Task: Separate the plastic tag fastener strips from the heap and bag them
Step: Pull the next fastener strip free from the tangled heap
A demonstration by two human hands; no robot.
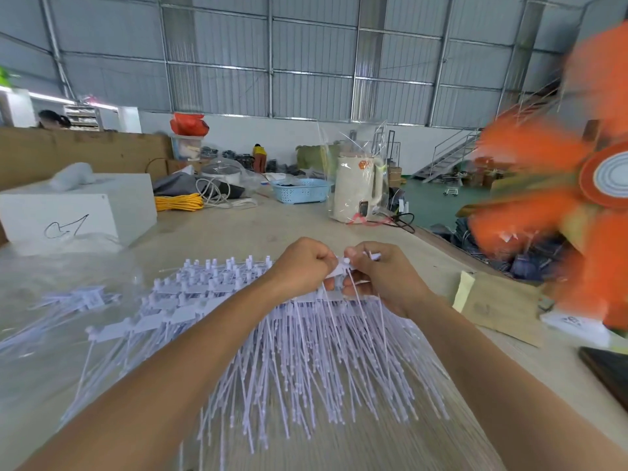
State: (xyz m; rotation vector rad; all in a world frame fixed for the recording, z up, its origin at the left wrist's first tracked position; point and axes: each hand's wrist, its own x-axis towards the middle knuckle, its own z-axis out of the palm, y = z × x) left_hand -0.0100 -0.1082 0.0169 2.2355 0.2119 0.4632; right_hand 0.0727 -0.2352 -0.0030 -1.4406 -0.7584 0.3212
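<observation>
fastener strips (278, 338) lie in a wide white heap on the worktop (390, 447), spreading beneath our forearms and toward us from the hands, their thin stems fanned our way and their flat heads lined up on the far side. we hold both hands together just above the far edge of that heap. our left hand (300, 265) is curled into a fist, pinching one end of a single strip (343, 266); our right hand (380, 277) has its fingers and thumb closed on the other part of the same strip, whose stems hang down between the hands into the heap.

left of the hands we see clear plastic bags (51, 300) lying flat, with white strips showing through the film. beyond them, further left, sits a white box (85, 212) with a dark hand-drawn scrawl on its front that we cannot read.

past the hands, on the far side of the worktop, a blue basket (300, 192) holds something dark that we cannot make out. to its right stands a cream kettle (358, 188) wrapped in a clear bag, with a small orange label too blurred to read. a yellow cable coil (178, 202) lies left of the basket.

right of the hands a brown cardboard sheet (499, 307) rests on the worktop, and beyond it a blurred orange fan (560, 171).
</observation>
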